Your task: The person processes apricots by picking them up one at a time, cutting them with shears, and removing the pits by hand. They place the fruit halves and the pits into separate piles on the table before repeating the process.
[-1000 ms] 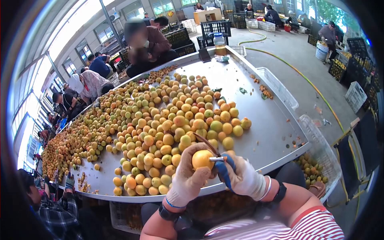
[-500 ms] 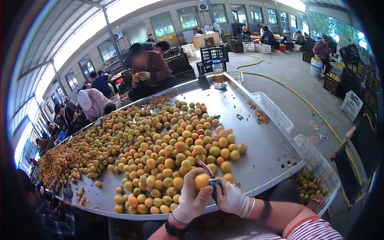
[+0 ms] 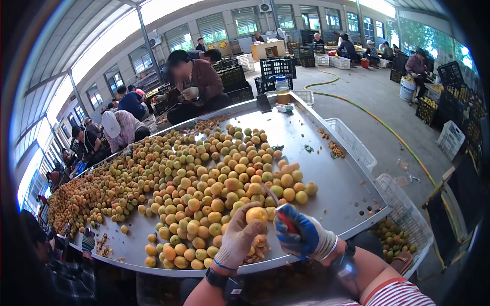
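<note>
My left hand (image 3: 236, 238), in a whitish work glove, has its fingers closed round a yellow-orange apricot (image 3: 256, 214) above the front edge of the metal table. Close by on the right, my right hand (image 3: 306, 237), in a white glove with a blue palm, is wrapped around the red handle of a knife (image 3: 288, 224). Its thin curved blade points up and away, beside the apricot. Just below the hands lies a small heap of orange fruit pieces (image 3: 259, 250). A large pile of apricots (image 3: 196, 204) spreads behind and left of my left hand.
The metal table (image 3: 337, 204) has a raised rim. A white crate of fruit (image 3: 403, 209) stands low at the right, and a jar (image 3: 282, 87) sits at the far corner. Across the table a co-worker (image 3: 196, 84) sits. A hose (image 3: 377, 118) crosses the floor.
My right hand has turned, showing its blue palm and the red handle, and the blade has drawn slightly right of the apricot. The fruit pieces below now show.
</note>
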A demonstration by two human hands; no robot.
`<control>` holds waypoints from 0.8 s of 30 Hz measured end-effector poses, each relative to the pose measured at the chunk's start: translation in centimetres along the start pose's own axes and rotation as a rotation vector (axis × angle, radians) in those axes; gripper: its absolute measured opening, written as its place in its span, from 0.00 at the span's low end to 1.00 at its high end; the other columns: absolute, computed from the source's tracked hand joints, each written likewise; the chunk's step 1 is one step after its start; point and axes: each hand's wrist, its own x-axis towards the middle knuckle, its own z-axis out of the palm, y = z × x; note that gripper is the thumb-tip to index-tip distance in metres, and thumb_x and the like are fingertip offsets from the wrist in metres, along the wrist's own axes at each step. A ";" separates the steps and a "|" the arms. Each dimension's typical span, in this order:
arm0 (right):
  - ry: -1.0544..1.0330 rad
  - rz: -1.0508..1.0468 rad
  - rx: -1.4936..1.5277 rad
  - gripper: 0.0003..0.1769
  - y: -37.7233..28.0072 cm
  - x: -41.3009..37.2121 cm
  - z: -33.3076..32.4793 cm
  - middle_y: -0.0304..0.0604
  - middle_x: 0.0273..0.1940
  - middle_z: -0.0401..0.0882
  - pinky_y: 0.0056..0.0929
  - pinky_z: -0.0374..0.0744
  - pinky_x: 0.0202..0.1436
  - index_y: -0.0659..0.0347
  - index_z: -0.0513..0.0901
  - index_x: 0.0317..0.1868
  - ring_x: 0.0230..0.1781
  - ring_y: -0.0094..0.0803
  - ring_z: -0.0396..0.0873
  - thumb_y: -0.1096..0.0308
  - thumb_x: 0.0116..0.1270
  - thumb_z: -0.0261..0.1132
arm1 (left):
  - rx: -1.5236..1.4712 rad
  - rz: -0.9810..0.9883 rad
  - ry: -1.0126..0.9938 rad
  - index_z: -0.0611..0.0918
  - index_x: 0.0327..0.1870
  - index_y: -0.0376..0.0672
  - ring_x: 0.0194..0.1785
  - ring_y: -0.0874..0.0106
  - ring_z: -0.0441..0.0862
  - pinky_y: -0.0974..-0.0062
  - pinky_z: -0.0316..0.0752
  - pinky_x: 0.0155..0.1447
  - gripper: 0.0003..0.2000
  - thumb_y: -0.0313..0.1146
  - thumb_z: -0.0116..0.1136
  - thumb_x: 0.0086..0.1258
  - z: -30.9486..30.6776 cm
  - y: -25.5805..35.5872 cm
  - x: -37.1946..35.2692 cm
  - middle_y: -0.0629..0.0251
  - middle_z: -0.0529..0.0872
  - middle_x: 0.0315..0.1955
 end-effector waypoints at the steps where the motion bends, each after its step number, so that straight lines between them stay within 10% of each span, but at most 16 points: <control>1: 0.228 -0.138 -0.339 0.24 -0.6 -0.1 0.8 0.31 0.20 0.70 0.23 0.68 0.14 0.56 0.77 0.41 0.12 0.22 0.68 0.44 0.83 0.50 | -0.078 0.016 0.029 0.71 0.70 0.38 0.49 0.72 0.84 0.75 0.82 0.56 0.27 0.30 0.65 0.72 0.0 0.5 0.1 0.61 0.82 0.53; 4: 0.636 -0.628 -1.147 0.14 0.7 1.3 -3.4 0.35 0.27 0.76 0.19 0.76 0.27 0.60 0.79 0.56 0.25 0.18 0.75 0.58 0.83 0.56 | -0.216 0.119 0.045 0.69 0.72 0.38 0.55 0.67 0.85 0.66 0.82 0.63 0.32 0.23 0.69 0.67 0.3 1.9 0.1 0.61 0.81 0.58; 8: 0.551 -0.544 -0.870 0.13 1.1 0.1 -0.3 0.37 0.32 0.83 0.24 0.78 0.33 0.67 0.79 0.48 0.29 0.20 0.78 0.64 0.83 0.56 | -0.242 0.150 -0.003 0.68 0.73 0.38 0.64 0.60 0.83 0.59 0.79 0.69 0.33 0.19 0.68 0.67 0.7 3.5 -0.6 0.58 0.79 0.64; 24: 0.429 -0.617 -1.485 0.07 2.9 -1.4 2.1 0.51 0.30 0.84 0.36 0.82 0.34 0.63 0.79 0.48 0.30 0.52 0.85 0.71 0.73 0.60 | -0.211 0.120 0.019 0.71 0.67 0.39 0.63 0.54 0.83 0.54 0.77 0.70 0.41 0.45 0.82 0.56 1.7 3.8 -2.1 0.50 0.84 0.58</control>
